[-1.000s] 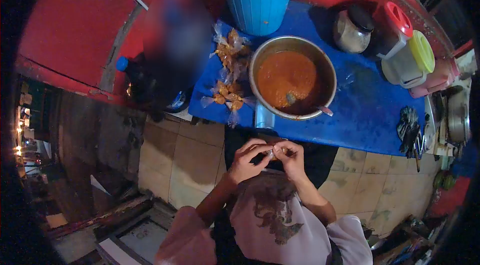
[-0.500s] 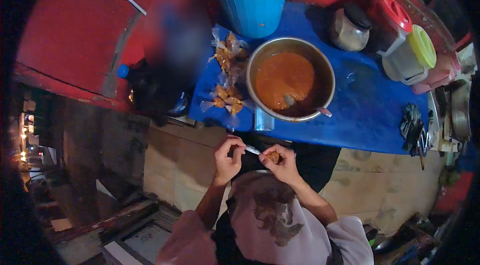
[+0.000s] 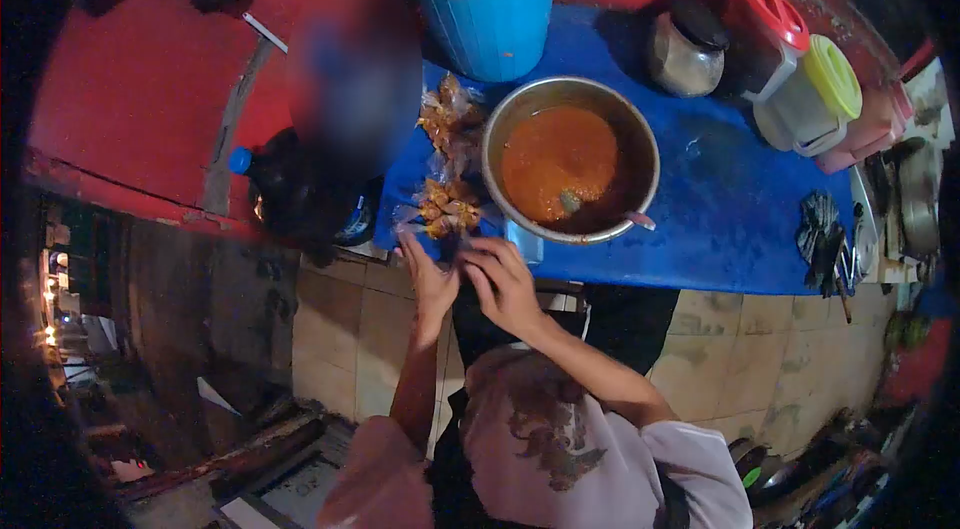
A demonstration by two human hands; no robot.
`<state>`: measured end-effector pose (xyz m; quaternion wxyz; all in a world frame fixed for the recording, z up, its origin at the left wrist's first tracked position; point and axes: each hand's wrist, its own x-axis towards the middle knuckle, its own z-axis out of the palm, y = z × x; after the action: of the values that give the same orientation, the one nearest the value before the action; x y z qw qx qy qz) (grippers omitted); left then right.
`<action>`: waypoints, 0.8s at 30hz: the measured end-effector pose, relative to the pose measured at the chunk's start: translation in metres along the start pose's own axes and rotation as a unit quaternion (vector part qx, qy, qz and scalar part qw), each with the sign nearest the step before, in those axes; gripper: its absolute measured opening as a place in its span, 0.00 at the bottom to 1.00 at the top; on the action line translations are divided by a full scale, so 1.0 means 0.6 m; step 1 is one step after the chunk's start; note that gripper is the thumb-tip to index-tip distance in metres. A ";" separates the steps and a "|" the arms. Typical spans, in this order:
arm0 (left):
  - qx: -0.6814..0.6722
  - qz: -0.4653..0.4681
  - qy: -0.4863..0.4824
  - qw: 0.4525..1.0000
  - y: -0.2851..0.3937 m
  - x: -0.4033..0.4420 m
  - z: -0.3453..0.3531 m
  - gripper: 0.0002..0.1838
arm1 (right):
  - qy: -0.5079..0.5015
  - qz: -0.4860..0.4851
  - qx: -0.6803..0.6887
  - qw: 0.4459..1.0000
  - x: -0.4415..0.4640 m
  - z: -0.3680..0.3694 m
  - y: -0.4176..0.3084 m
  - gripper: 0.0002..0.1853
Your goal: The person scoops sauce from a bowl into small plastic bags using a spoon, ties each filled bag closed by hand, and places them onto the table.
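Note:
A heap of small knotted plastic bags of orange-brown sauce point(image 3: 447, 204) lies on the blue tabletop, left of the pot. My left hand point(image 3: 428, 279) is at the table's front edge, its fingers stretched toward the lower bags. Close beside it, my right hand point(image 3: 503, 284) points left with its fingers apart, near the bags' lower right side. No filled bag shows in either hand. The metal pot point(image 3: 650, 164) holds orange-red sauce point(image 3: 560, 154) with a ladle in it, its handle point(image 3: 640, 220) resting over the rim. A clear cup point(image 3: 525, 243) stands by the pot, partly hidden.
Behind the pot stands a blue lidded bucket point(image 3: 490, 24). A jar with a black lid point(image 3: 688, 49) and pitchers with red point(image 3: 778, 17) and yellow lids point(image 3: 832, 79) line the back right. Dark crumpled plastic point(image 3: 820, 229) lies at the right edge; a large dark bottle point(image 3: 290, 179) is left.
Both hands have moved left and forward, from in front of my body to the bags. The small sauce bag they held no longer shows between them. The view has shifted slightly.

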<state>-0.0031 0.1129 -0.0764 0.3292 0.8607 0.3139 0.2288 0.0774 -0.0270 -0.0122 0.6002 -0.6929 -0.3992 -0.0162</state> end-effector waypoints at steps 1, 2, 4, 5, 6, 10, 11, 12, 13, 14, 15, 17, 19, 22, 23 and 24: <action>0.119 0.041 -0.019 0.992 0.000 0.007 0.010 0.58 | 0.002 0.015 -0.002 1.000 -0.027 -0.016 0.005 0.10; 0.160 0.020 -0.067 0.985 0.019 0.017 0.010 0.61 | 0.002 0.031 -0.005 1.000 -0.058 -0.031 0.011 0.10; 0.167 0.033 -0.052 0.984 0.052 0.036 0.023 0.62 | 0.011 0.079 -0.025 0.997 -0.105 -0.057 0.015 0.09; 0.178 0.050 -0.041 0.982 0.062 0.045 0.030 0.62 | 0.006 0.077 -0.027 0.997 -0.123 -0.066 0.018 0.09; 0.172 0.054 -0.016 0.984 0.058 0.056 0.044 0.61 | 0.012 0.093 -0.046 0.995 -0.138 -0.074 0.022 0.08; 0.253 0.058 -0.035 0.965 0.049 0.132 0.084 0.56 | 0.027 0.096 -0.103 0.990 -0.147 -0.097 0.040 0.11; 0.251 0.059 -0.033 0.966 0.049 0.153 0.090 0.56 | 0.027 0.083 -0.129 0.988 -0.139 -0.103 0.047 0.13; 0.203 0.098 -0.008 0.974 0.042 0.173 0.101 0.57 | 0.014 0.044 -0.141 0.989 -0.134 -0.106 0.061 0.16; 0.154 0.139 0.019 0.978 0.035 0.192 0.113 0.57 | 0.016 0.041 -0.144 0.989 -0.124 -0.108 0.063 0.16; 0.169 0.140 0.008 0.976 0.026 0.209 0.121 0.57 | -0.010 0.032 -0.166 0.986 -0.113 -0.108 0.064 0.16; 0.167 0.144 0.011 0.975 0.029 0.213 0.119 0.57 | -0.037 0.024 -0.187 0.981 -0.103 -0.108 0.065 0.17; 0.110 0.150 0.006 0.983 0.035 0.217 0.110 0.57 | -0.046 -0.006 -0.205 0.978 -0.090 -0.100 0.079 0.17; 0.075 0.128 0.040 0.988 0.056 0.181 0.093 0.57 | -0.020 -0.024 -0.204 0.979 -0.076 -0.086 0.081 0.17; -0.077 0.125 0.096 0.985 0.078 0.079 0.081 0.37 | 0.014 0.070 -0.228 0.971 -0.082 -0.064 0.102 0.15; -0.153 0.085 0.058 0.983 0.086 0.038 0.077 0.26 | 0.019 0.067 -0.229 0.971 -0.080 -0.065 0.112 0.15; -0.188 0.123 -0.012 0.974 0.076 0.004 0.075 0.20 | 0.012 0.075 -0.208 0.975 -0.084 -0.069 0.122 0.15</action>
<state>0.0433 0.0688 -0.0741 0.4577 0.8183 0.1532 0.3122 0.1038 -0.0857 -0.0856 0.4468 -0.8303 -0.3271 -0.0623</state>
